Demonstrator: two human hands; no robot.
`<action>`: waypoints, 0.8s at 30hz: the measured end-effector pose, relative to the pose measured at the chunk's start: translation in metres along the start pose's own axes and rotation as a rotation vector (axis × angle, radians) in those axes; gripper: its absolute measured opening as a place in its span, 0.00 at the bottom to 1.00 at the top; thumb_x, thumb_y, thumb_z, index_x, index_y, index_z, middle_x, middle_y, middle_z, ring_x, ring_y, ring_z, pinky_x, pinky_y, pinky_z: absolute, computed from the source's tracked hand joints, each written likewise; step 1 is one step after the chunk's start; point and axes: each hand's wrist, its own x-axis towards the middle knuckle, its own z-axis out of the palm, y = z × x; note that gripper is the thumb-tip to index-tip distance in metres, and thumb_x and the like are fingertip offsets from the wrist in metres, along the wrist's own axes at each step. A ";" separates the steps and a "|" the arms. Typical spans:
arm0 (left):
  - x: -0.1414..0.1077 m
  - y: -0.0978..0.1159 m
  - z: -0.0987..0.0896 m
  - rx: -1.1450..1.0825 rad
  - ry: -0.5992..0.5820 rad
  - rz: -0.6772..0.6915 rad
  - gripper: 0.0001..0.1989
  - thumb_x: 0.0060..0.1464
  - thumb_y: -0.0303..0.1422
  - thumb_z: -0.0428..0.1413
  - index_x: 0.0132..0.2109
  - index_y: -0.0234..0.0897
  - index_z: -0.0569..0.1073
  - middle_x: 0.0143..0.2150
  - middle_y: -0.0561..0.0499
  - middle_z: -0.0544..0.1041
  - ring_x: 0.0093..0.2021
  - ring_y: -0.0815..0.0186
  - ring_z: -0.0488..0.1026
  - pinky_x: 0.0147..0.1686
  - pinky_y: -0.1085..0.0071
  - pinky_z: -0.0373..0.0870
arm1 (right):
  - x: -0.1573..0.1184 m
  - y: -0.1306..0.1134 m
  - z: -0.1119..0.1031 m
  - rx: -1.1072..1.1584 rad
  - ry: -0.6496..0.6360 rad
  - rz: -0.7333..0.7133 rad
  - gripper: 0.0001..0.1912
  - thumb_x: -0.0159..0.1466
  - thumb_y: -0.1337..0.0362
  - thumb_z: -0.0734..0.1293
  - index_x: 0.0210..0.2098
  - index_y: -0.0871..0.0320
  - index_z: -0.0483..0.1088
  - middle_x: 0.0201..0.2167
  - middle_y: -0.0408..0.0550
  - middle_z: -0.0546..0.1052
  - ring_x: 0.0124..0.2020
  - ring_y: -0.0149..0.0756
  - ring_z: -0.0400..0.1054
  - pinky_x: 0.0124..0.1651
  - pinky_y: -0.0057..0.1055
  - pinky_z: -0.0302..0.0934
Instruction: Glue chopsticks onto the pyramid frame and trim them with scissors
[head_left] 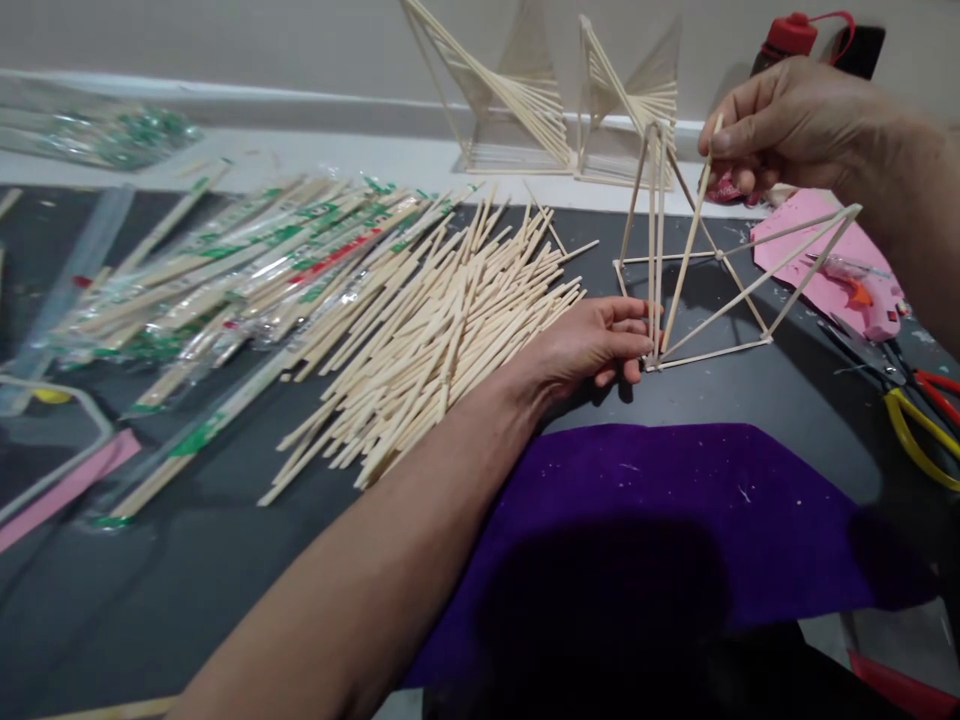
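A standing frame of joined wooden chopsticks (709,350) rests on the dark table at right of centre. My left hand (600,345) lies low beside it, thumb and fingertips closed on its near left corner. In my right hand (780,125), raised above the frame, a single chopstick (688,250) is pinched near its top. That chopstick slants down to the left, and its lower end is close to the corner at my left fingertips. Whether it touches the corner I cannot tell. Loose chopsticks (450,340) lie heaped left of my left hand.
Plastic-wrapped chopsticks (247,270) spread across the left. Two finished-looking stick structures (517,95) stand along the wall. At right are a red-capped bottle (791,40), a pink sheet (795,225), a glue gun (862,285) and yellow-and-red handled tools (919,435). Purple cloth (652,470) covers the near edge.
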 end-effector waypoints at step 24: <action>0.005 0.000 0.007 0.049 0.043 -0.012 0.20 0.44 0.18 0.62 0.47 0.31 0.77 0.36 0.44 0.81 0.19 0.74 0.71 0.13 0.76 0.49 | -0.004 -0.001 0.018 0.011 0.054 0.010 0.12 0.64 0.85 0.66 0.27 0.67 0.72 0.15 0.43 0.75 0.09 0.23 0.61 0.07 0.15 0.47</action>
